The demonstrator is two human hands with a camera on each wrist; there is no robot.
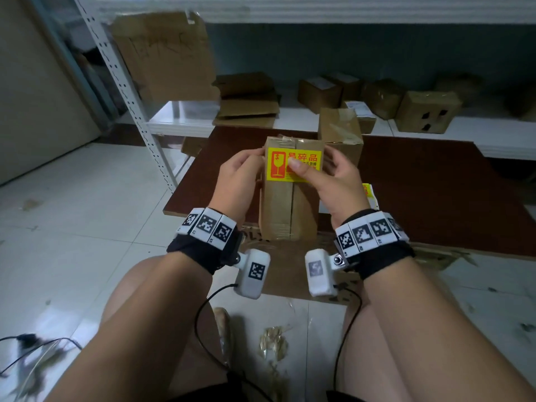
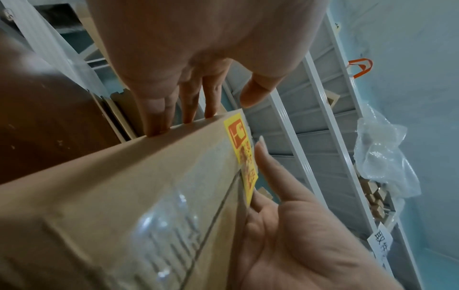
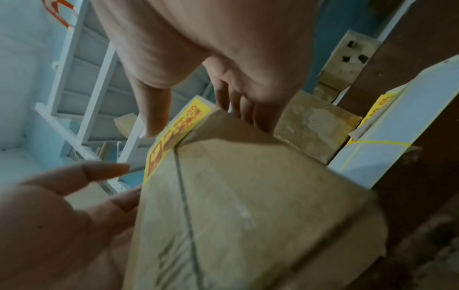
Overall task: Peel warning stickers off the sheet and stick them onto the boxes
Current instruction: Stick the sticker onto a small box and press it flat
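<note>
Left hand (image 1: 237, 175) holds box (image 1: 287, 210) at left edge; right hand (image 1: 336, 177) clasps opposite, thumb seemingly pressing sticker (image 1: 278, 166).

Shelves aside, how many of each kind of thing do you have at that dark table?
Cardboard boxes: 2, the held box and the box behind it
Yellow sticker, stuck on the held box: 1
Sticker sheet: 1
Total: 4
</note>
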